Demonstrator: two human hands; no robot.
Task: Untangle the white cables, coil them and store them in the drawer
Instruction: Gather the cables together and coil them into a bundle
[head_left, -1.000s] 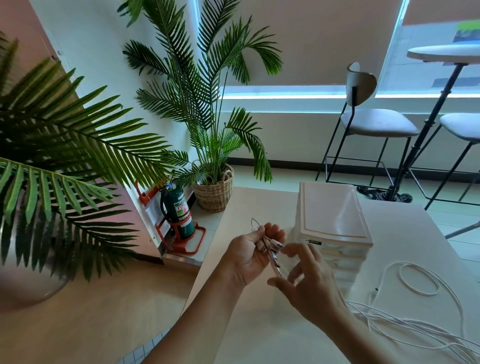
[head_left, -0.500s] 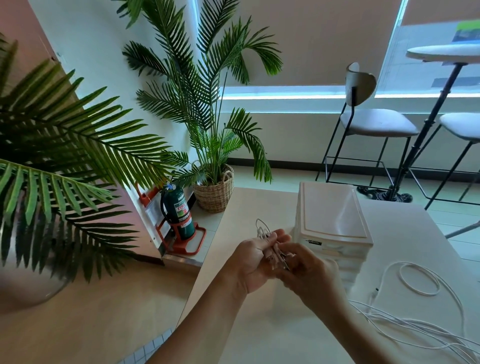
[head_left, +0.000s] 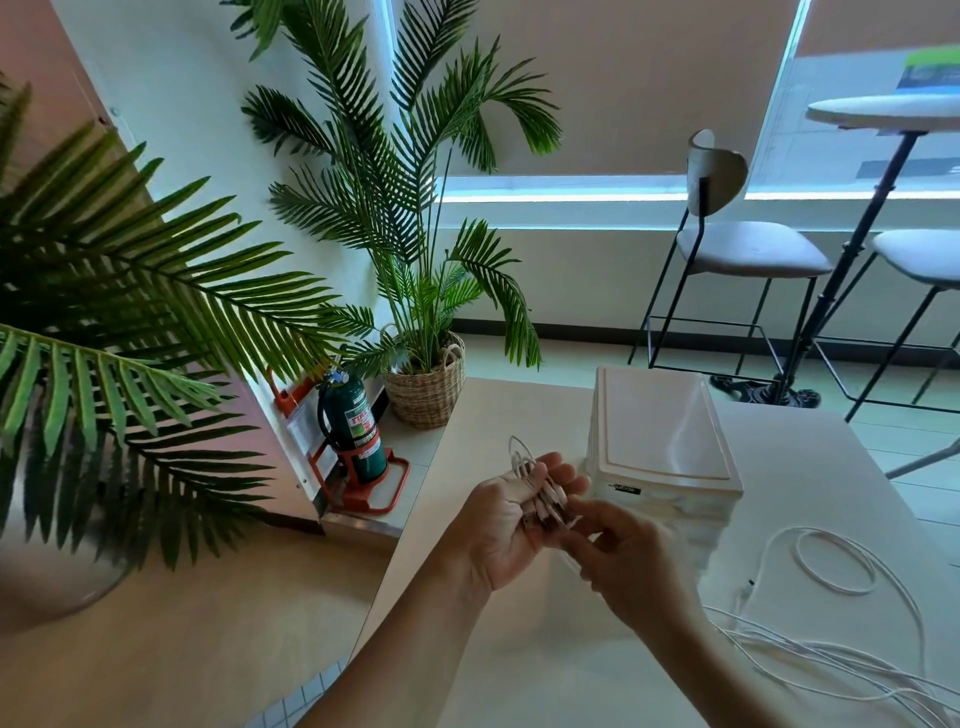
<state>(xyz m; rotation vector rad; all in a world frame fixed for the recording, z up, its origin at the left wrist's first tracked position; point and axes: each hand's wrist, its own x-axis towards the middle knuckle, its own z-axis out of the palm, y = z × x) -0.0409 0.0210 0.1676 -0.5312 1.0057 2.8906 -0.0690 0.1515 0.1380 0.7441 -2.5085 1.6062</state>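
- White cables (head_left: 852, 618) lie looped on a pale cream table (head_left: 519, 665).
- A white drawer unit (head_left: 660, 441) carries a small black label (head_left: 625, 489).
- Green palm fronds (head_left: 395, 171) rise from a tan woven basket (head_left: 428, 392).
- A dark green fire extinguisher (head_left: 356, 426) with a red label stands in an orange-red holder (head_left: 371, 491).
- Stools (head_left: 748, 254) have grey-white seats on thin black frames.

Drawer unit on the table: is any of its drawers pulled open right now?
No. The white drawer unit shows every drawer front flush and closed, while the left hand holds a cable bundle beside it.
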